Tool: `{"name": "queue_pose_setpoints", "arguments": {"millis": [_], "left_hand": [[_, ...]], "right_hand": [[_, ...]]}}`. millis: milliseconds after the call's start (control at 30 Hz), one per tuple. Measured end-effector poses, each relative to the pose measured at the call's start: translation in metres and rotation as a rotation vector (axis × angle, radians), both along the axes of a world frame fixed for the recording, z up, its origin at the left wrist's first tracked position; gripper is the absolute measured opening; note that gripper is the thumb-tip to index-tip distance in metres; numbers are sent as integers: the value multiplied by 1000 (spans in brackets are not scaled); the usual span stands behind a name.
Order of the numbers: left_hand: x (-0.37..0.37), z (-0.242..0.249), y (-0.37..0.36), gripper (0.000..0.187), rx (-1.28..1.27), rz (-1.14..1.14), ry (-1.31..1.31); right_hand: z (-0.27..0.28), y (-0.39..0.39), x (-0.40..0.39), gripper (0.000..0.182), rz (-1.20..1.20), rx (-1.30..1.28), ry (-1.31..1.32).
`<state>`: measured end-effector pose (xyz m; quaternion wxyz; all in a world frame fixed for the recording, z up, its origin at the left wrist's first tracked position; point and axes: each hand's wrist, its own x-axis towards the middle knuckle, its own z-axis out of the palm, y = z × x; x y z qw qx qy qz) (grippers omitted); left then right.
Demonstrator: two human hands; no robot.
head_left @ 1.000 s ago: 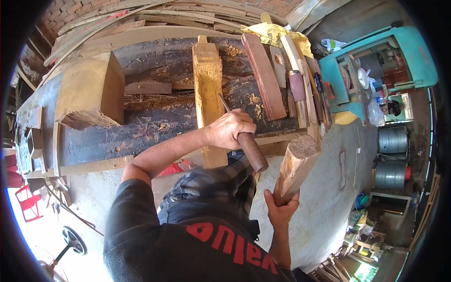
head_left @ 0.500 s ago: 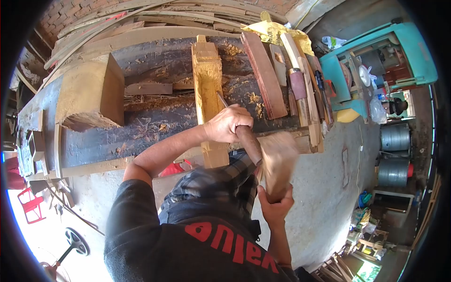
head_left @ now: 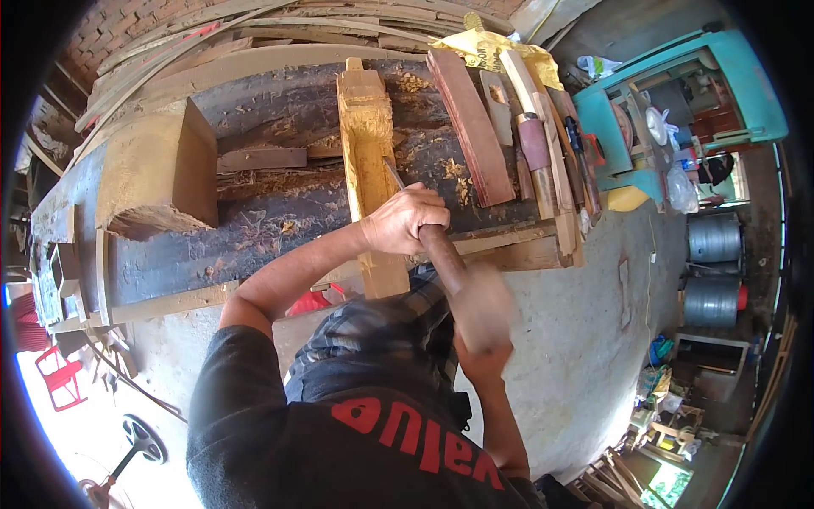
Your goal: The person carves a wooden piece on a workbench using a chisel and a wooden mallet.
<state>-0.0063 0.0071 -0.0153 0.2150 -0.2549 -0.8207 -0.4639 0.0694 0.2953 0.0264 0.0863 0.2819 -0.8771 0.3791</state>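
Note:
A yellowish wood piece [head_left: 370, 170] with a hollow cut along it lies across the dark bench log. My left hand [head_left: 405, 220] is wrapped round the handle of a chisel [head_left: 442, 254], whose metal tip meets the right side of the hollow. My right hand [head_left: 485, 360] is closed round a wooden mallet [head_left: 485, 310], blurred by motion, its head at the rear end of the chisel handle. Wood chips [head_left: 458, 182] are scattered on the log to the right of the hollowed piece.
A large wood block [head_left: 161, 170] stands on the left of the bench [head_left: 280, 229]. Reddish boards [head_left: 475, 127] and several hand tools lie at the right. A yellow bag [head_left: 483, 49] is behind them. A teal cabinet [head_left: 746, 85] and metal drums [head_left: 712, 303] stand farther right.
The mallet and my right hand have moved left and down, bringing the mallet head behind the chisel handle. The view has shifted slightly; my left hand keeps its hold on the chisel.

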Motion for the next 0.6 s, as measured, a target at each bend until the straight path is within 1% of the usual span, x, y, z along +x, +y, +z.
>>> {"name": "queue_pose_setpoints", "arguments": {"millis": [33, 67, 133, 167, 233, 333, 400, 433, 500, 567, 600], "left_hand": [[0, 0, 0, 27, -25, 5, -9], [-3, 1, -2, 27, -29, 9, -4], [-1, 1, -1, 27, -41, -24, -38], [-1, 2, -2, 26, -26, -23, -40], [0, 1, -2, 25, -31, -27, -47], [-4, 1, -2, 25, -36, 3, -32], [-9, 2, -7, 25, -47, 43, -18], [-9, 1, -8, 25, -27, 64, -18], [-7, -4, -6, 26, 28, 79, 2], [-7, -5, -4, 26, 30, 95, 19], [-8, -4, -4, 26, 33, 120, 39]], "right_hand": [[-5, 1, -3, 52, -173, 74, -369], [-6, 5, -2, 52, -169, 71, -364], [7, 4, 4, 55, -184, -13, -218], [13, 1, 10, 32, -48, -201, -73], [63, -14, 11, 23, 112, 488, -9], [9, -15, -2, 33, -96, 67, -173], [8, -11, -2, 32, -163, 21, -284], [10, -10, -1, 32, -151, 25, -287], [11, -4, 12, 29, -101, -218, -98], [-36, 50, 15, 32, -93, -417, -590], [-25, 43, 14, 36, -48, -274, -416]]}}
